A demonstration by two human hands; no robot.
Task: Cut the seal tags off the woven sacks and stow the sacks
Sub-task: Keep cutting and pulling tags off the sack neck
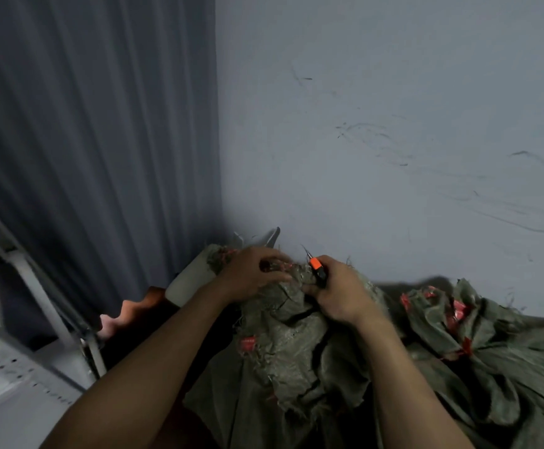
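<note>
I've got left hand (pixel 254 273) bunching the sack (pixel 283 335) mouth, lower centre of frame. Right hand (pixel 338 296) grips the orange cutter (pixel 316 268), tip pointing up-left. Red seal tag (pixel 284 266) sits between the hands, cutter just right of it.

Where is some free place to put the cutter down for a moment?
Bare: the white perforated surface at lower left, beside the white frame. Crowded: right of the right hand, which holds the cutter, the sack pile reaches up to the wall. The left hand grips the sack in the middle. The dark gap below the left forearm is too dim to judge.
</note>
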